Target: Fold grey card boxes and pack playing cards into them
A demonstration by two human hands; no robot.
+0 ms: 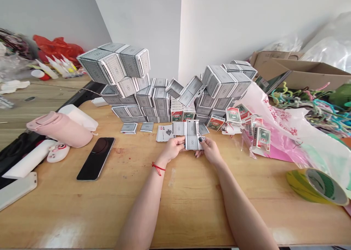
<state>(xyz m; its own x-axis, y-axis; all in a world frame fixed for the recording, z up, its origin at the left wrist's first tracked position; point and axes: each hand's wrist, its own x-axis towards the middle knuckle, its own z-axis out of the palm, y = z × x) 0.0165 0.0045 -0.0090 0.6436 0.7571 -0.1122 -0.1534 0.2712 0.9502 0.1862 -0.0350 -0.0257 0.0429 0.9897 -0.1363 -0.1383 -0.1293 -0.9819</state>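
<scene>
Two hands share one small grey-and-white patterned paper card piece [191, 144] — it sits right between them, over the near part of the shiny tan wooden table [186, 206]. The left hand [175, 148] pinches its left edge, thumb and fingers together. The right hand [208, 151] clamps the right end, thumb on top, by a white corner marked 2. So neither hand is nearer — both touch it. Just past it, a grey-patterned card strip [178, 128] runs long from left to right; I cannot tell if they are joined.
</scene>
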